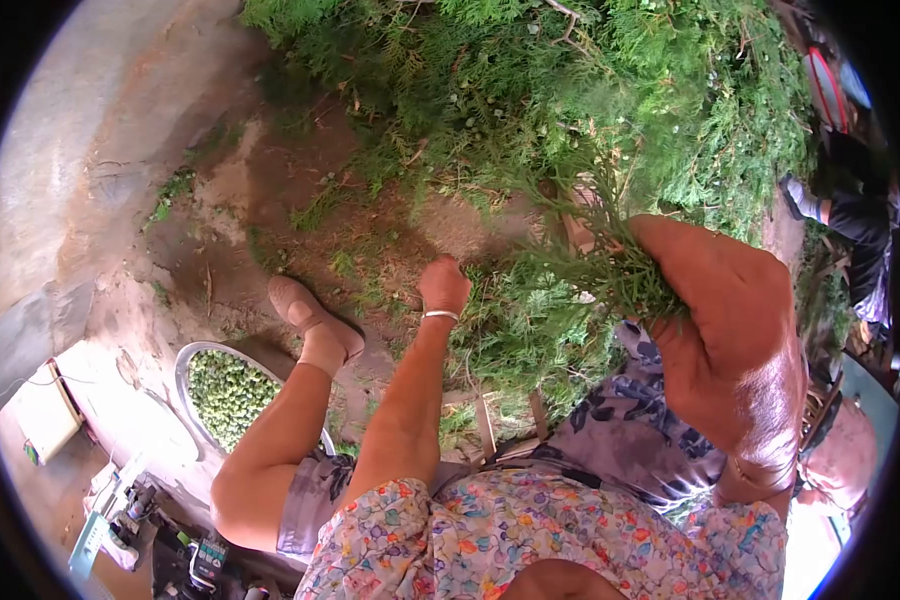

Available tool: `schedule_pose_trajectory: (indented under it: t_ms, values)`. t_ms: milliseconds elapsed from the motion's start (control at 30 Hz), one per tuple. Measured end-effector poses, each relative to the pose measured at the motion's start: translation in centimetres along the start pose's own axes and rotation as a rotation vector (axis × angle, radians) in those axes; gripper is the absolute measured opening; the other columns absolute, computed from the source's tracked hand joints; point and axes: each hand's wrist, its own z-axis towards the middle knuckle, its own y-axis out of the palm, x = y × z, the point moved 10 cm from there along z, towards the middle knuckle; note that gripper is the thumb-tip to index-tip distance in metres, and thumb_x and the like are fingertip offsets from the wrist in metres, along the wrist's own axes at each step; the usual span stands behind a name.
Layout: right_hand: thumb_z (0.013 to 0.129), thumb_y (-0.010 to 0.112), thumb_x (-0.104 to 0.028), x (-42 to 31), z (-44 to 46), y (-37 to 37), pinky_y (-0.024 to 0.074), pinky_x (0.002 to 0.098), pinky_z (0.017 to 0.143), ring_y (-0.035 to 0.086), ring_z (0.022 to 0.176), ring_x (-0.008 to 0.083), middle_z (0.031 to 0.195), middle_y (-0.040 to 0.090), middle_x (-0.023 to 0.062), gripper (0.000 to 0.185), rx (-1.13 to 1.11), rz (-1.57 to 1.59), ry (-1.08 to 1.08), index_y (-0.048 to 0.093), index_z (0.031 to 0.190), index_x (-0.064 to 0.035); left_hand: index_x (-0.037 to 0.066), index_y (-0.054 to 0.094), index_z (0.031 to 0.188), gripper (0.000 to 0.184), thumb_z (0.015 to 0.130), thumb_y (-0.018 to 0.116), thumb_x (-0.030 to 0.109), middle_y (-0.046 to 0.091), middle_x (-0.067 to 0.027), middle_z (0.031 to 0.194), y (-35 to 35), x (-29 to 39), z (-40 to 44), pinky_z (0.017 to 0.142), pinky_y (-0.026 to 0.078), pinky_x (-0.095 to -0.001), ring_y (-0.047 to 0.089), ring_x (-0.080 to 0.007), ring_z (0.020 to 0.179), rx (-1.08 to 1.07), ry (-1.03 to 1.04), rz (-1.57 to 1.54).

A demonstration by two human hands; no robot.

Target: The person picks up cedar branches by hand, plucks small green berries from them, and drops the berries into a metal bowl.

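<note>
My right hand (725,310) is large and close to the camera, its fingers closed around a bunch of green conifer sprigs (610,265). The sprigs spread out to the left of the hand. Lower and farther off, my left hand (443,285), with a white bangle at the wrist, is curled into a fist above the ground. Whether anything is inside that fist is hidden. Loose green clippings (545,320) lie on the ground beside it.
A big heap of cut conifer branches (570,90) fills the far side. By my left leg stands a metal basin (183,375) of small green cones or berries (232,395). Tools and clutter (200,560) lie at lower left. Another person's dark-trousered leg (860,225) shows at right.
</note>
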Motion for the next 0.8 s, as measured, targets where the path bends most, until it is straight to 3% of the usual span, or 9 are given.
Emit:
schedule_pose_trajectory:
  t_ms: [133, 200, 333, 400, 633, 733, 800]
  values:
    - [0.060, 0.057, 0.009, -0.1, 0.0, 0.1, 0.0489, 0.0372, 0.066, 0.062, 0.072, 0.0367, 0.081, 0.061, 0.0220, 0.037, -0.003, -0.013, 0.000, 0.059, 0.097, 0.0071, 0.005, 0.060, 0.079, 0.016, 0.067, 0.060, 0.015, 0.062, -0.0216, 0.072, -5.4, 0.8, -1.3, 0.064, 0.050, -0.0465, 0.061, -0.0389, 0.070, -0.099, -0.043, 0.046]
    - [0.060, 0.058, 0.007, -0.3, -0.1, -0.2, 0.0488, 0.0362, 0.066, 0.062, 0.072, 0.0350, 0.081, 0.062, 0.0207, 0.036, 0.013, -0.007, -0.012, 0.059, 0.097, 0.0072, 0.005, 0.061, 0.075, 0.015, 0.066, 0.061, 0.016, 0.062, -0.0206, 0.070, -10.6, -0.6, -2.0, 0.060, 0.049, -0.0462, 0.061, -0.0389, 0.068, 0.291, -0.120, -0.264]
    - [0.060, 0.058, 0.006, -0.3, -0.1, -0.2, 0.0485, 0.0355, 0.066, 0.062, 0.072, 0.0347, 0.080, 0.062, 0.0200, 0.036, -0.004, -0.008, -0.030, 0.059, 0.097, 0.0074, 0.005, 0.061, 0.079, 0.016, 0.067, 0.060, 0.014, 0.062, -0.0187, 0.069, -13.0, -3.4, 0.2, 0.059, 0.048, -0.0466, 0.061, -0.0378, 0.067, 0.352, -0.117, -0.188]
    - [0.060, 0.056, 0.006, -0.1, -0.1, 0.0, 0.0483, 0.0356, 0.066, 0.061, 0.072, 0.0350, 0.080, 0.062, 0.0193, 0.037, -0.017, -0.048, -0.009, 0.059, 0.097, 0.0077, 0.005, 0.062, 0.080, 0.015, 0.068, 0.059, 0.013, 0.063, -0.0187, 0.071, -14.4, -3.3, 1.0, 0.059, 0.048, -0.0473, 0.061, -0.0371, 0.068, 0.503, -0.080, 0.079]
    - [0.058, 0.058, 0.005, 0.2, 0.2, 0.0, 0.0479, 0.0363, 0.066, 0.061, 0.071, 0.0350, 0.080, 0.062, 0.0185, 0.040, 0.014, -0.052, 0.028, 0.059, 0.098, 0.0075, 0.004, 0.063, 0.080, 0.014, 0.070, 0.061, 0.014, 0.062, -0.0206, 0.072, -13.2, -4.2, 4.3, 0.058, 0.048, -0.0491, 0.061, -0.0394, 0.069, 0.314, -0.132, 0.032]
    - [0.061, 0.060, 0.005, 0.1, 0.1, 0.0, 0.0470, 0.0347, 0.063, 0.060, 0.069, 0.0347, 0.079, 0.062, 0.0188, 0.036, 0.043, -0.035, 0.009, 0.060, 0.096, 0.0056, 0.000, 0.062, 0.079, 0.013, 0.072, 0.063, 0.011, 0.063, -0.0187, 0.071, -12.6, -3.0, 4.6, 0.052, 0.049, -0.0441, 0.063, -0.0340, 0.065, 0.205, -0.017, 0.059]
    - [0.066, 0.061, 0.005, 0.9, 0.2, 0.3, 0.0452, 0.0312, 0.058, 0.060, 0.065, 0.0276, 0.075, 0.061, 0.0163, 0.028, 0.010, 0.175, 0.102, 0.060, 0.094, 0.0034, -0.004, 0.060, 0.084, 0.013, 0.075, 0.062, 0.006, 0.064, -0.0170, 0.073, -11.9, -2.9, 2.6, 0.047, 0.048, -0.0345, 0.063, -0.0255, 0.061, -0.051, -0.364, -1.069]
